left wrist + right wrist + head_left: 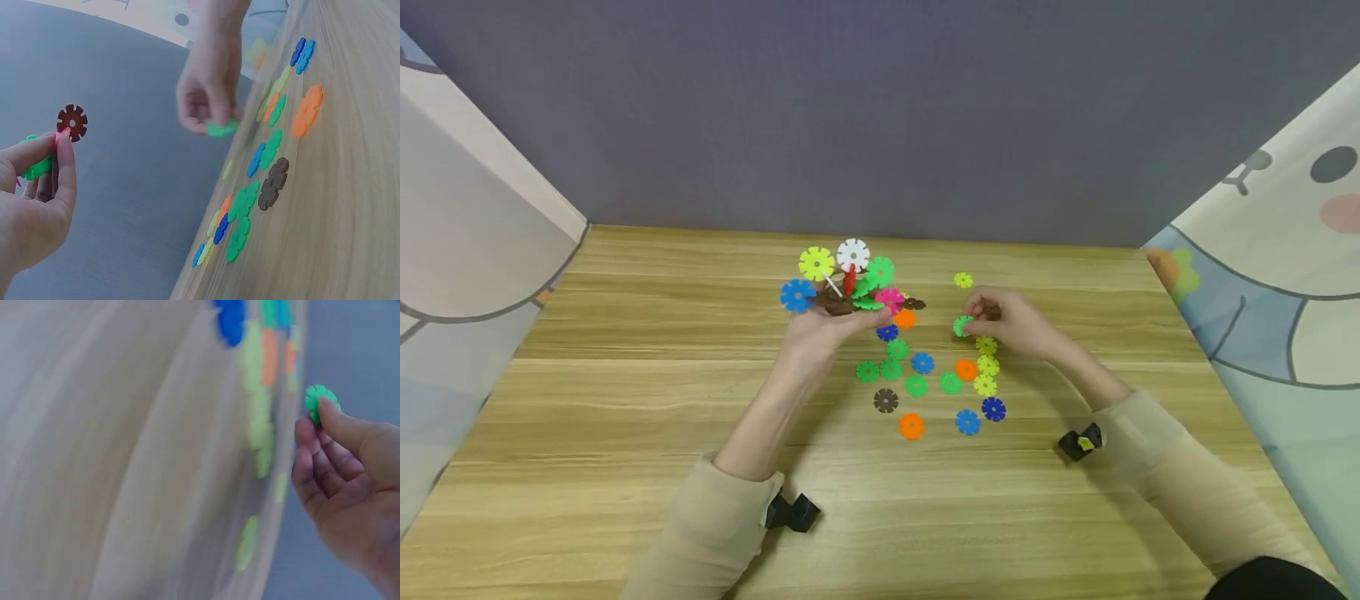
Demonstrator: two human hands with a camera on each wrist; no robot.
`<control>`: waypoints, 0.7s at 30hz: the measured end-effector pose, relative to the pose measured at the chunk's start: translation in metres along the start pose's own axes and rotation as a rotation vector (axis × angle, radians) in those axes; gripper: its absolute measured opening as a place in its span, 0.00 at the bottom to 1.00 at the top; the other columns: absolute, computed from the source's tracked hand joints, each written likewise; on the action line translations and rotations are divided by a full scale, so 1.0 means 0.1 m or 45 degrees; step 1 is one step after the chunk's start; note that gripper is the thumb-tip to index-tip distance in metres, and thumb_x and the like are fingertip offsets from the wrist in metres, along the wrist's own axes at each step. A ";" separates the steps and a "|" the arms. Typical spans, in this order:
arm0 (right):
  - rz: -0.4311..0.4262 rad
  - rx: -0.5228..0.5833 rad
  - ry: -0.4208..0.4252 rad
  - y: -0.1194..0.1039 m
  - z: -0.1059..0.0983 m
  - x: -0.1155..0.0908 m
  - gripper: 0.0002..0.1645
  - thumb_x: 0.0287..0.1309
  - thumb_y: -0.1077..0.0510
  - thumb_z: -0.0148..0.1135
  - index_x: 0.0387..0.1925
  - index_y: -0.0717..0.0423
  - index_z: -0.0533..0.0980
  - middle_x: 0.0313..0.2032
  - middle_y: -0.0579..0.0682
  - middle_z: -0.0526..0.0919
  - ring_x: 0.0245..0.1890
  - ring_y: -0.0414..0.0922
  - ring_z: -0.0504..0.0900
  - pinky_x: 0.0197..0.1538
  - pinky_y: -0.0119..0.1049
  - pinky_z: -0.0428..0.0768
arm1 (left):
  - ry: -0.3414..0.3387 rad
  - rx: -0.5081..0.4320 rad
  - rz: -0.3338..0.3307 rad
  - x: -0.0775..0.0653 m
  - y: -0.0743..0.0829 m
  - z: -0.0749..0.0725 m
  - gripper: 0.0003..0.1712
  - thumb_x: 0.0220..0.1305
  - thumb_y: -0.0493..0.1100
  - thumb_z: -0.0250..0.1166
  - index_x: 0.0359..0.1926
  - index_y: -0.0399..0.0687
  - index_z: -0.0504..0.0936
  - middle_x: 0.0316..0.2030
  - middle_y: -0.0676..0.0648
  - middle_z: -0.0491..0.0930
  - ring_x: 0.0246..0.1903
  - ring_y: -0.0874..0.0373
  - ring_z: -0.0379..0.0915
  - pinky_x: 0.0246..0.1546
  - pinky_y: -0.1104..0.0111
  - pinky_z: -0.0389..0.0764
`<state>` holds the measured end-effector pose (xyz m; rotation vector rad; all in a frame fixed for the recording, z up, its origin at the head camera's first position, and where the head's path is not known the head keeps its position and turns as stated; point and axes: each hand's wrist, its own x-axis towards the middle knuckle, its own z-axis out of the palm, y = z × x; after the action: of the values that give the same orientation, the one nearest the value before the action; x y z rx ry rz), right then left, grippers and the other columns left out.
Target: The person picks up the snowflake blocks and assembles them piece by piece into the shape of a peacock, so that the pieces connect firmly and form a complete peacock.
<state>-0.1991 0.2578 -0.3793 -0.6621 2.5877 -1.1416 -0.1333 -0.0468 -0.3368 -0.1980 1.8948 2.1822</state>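
Closest to me are two pale sleeves (700, 525), each with a small black device (793, 512) by the cuff; a black shape (1270, 579) is cut off at the bottom right corner, and I can't make out what it is. Past them, loose notched discs (912, 427) lie scattered on the wood-grain table (625, 375). Beyond, the left hand (816, 337) grips a cluster of joined discs (835, 302) above the tabletop; to its right and apart, the right hand (1011, 321) pinches one green disc (961, 326).

The head view shows the cluster's spread, blue, yellow, white, green and pink around brown, but little of the left fingers. The left wrist view shows them pinching at a pink piece (63, 134), a brown disc (72, 122) jutting past the fingertips; the hand there hides much of the rest. The right wrist view bares the curled fingers, though the table's discs blur. Farthest off stands a grey wall (880, 125).
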 end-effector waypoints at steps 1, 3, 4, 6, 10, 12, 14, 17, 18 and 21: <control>-0.015 0.055 0.028 -0.02 0.00 -0.01 0.10 0.64 0.67 0.67 0.47 0.64 0.79 0.38 0.59 0.83 0.34 0.48 0.84 0.39 0.33 0.87 | -0.004 0.011 -0.011 0.00 0.00 0.00 0.24 0.52 0.42 0.81 0.49 0.48 0.81 0.53 0.49 0.81 0.63 0.53 0.72 0.76 0.55 0.65; -0.024 0.173 0.083 -0.08 -0.02 -0.02 0.14 0.67 0.67 0.65 0.53 0.64 0.79 0.39 0.64 0.82 0.34 0.52 0.86 0.41 0.41 0.90 | 0.012 0.055 -0.062 -0.01 0.01 -0.02 0.28 0.51 0.45 0.82 0.51 0.48 0.80 0.59 0.49 0.78 0.68 0.53 0.68 0.78 0.53 0.62; -0.035 0.232 0.108 -0.13 -0.02 -0.03 0.16 0.68 0.67 0.64 0.55 0.64 0.79 0.39 0.63 0.83 0.35 0.52 0.87 0.42 0.44 0.90 | 0.007 0.059 -0.066 -0.01 0.00 -0.02 0.28 0.51 0.45 0.82 0.52 0.47 0.80 0.60 0.48 0.78 0.68 0.52 0.68 0.78 0.52 0.62; -0.042 0.316 0.154 -0.24 -0.02 -0.04 0.18 0.69 0.64 0.64 0.59 0.62 0.79 0.41 0.63 0.84 0.36 0.53 0.88 0.45 0.46 0.90 | 0.030 0.109 -0.115 -0.03 0.01 -0.03 0.33 0.49 0.48 0.83 0.54 0.47 0.80 0.65 0.50 0.74 0.72 0.54 0.64 0.79 0.51 0.59; -0.029 0.388 0.240 -0.48 0.01 -0.08 0.23 0.64 0.61 0.70 0.60 0.54 0.81 0.39 0.51 0.89 0.37 0.47 0.90 0.48 0.39 0.89 | 0.035 0.105 -0.110 -0.03 -0.01 -0.04 0.35 0.49 0.48 0.83 0.57 0.46 0.80 0.66 0.48 0.75 0.71 0.52 0.65 0.79 0.51 0.61; -0.010 0.397 0.267 -0.59 0.03 -0.10 0.26 0.61 0.61 0.73 0.61 0.52 0.82 0.36 0.46 0.91 0.36 0.45 0.90 0.47 0.36 0.89 | 0.030 0.111 -0.098 -0.03 -0.01 -0.04 0.34 0.50 0.47 0.83 0.57 0.46 0.80 0.66 0.47 0.76 0.71 0.51 0.66 0.78 0.51 0.61; -0.010 0.384 0.287 -0.69 0.05 -0.13 0.27 0.58 0.60 0.75 0.60 0.51 0.82 0.33 0.42 0.91 0.34 0.42 0.89 0.43 0.32 0.87 | 0.006 0.098 -0.062 -0.03 -0.02 -0.03 0.31 0.52 0.45 0.82 0.55 0.45 0.80 0.62 0.44 0.78 0.67 0.49 0.70 0.76 0.51 0.65; -0.038 0.406 0.298 -0.81 0.08 -0.15 0.24 0.58 0.61 0.75 0.58 0.55 0.83 0.36 0.39 0.90 0.32 0.41 0.85 0.37 0.29 0.83 | -0.021 0.094 -0.029 -0.03 -0.02 -0.03 0.28 0.54 0.43 0.80 0.55 0.46 0.81 0.59 0.44 0.81 0.65 0.49 0.73 0.75 0.52 0.66; -0.051 0.406 0.297 -0.85 0.09 -0.15 0.23 0.58 0.62 0.75 0.57 0.56 0.84 0.37 0.39 0.89 0.32 0.41 0.83 0.36 0.29 0.82 | -0.030 0.090 -0.026 -0.03 -0.02 -0.02 0.27 0.54 0.43 0.80 0.54 0.45 0.81 0.57 0.44 0.82 0.64 0.49 0.73 0.75 0.52 0.66; -0.068 0.415 0.285 -0.92 0.13 -0.17 0.20 0.59 0.64 0.74 0.54 0.57 0.84 0.44 0.38 0.88 0.36 0.41 0.82 0.38 0.28 0.82 | -0.028 0.117 -0.025 -0.04 -0.02 -0.02 0.27 0.54 0.43 0.80 0.54 0.48 0.81 0.56 0.48 0.82 0.63 0.52 0.74 0.75 0.53 0.67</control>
<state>-0.1516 0.2035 -0.3188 -0.5592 2.4797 -1.6934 -0.1289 -0.0491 -0.3375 -0.1742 1.9669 2.0708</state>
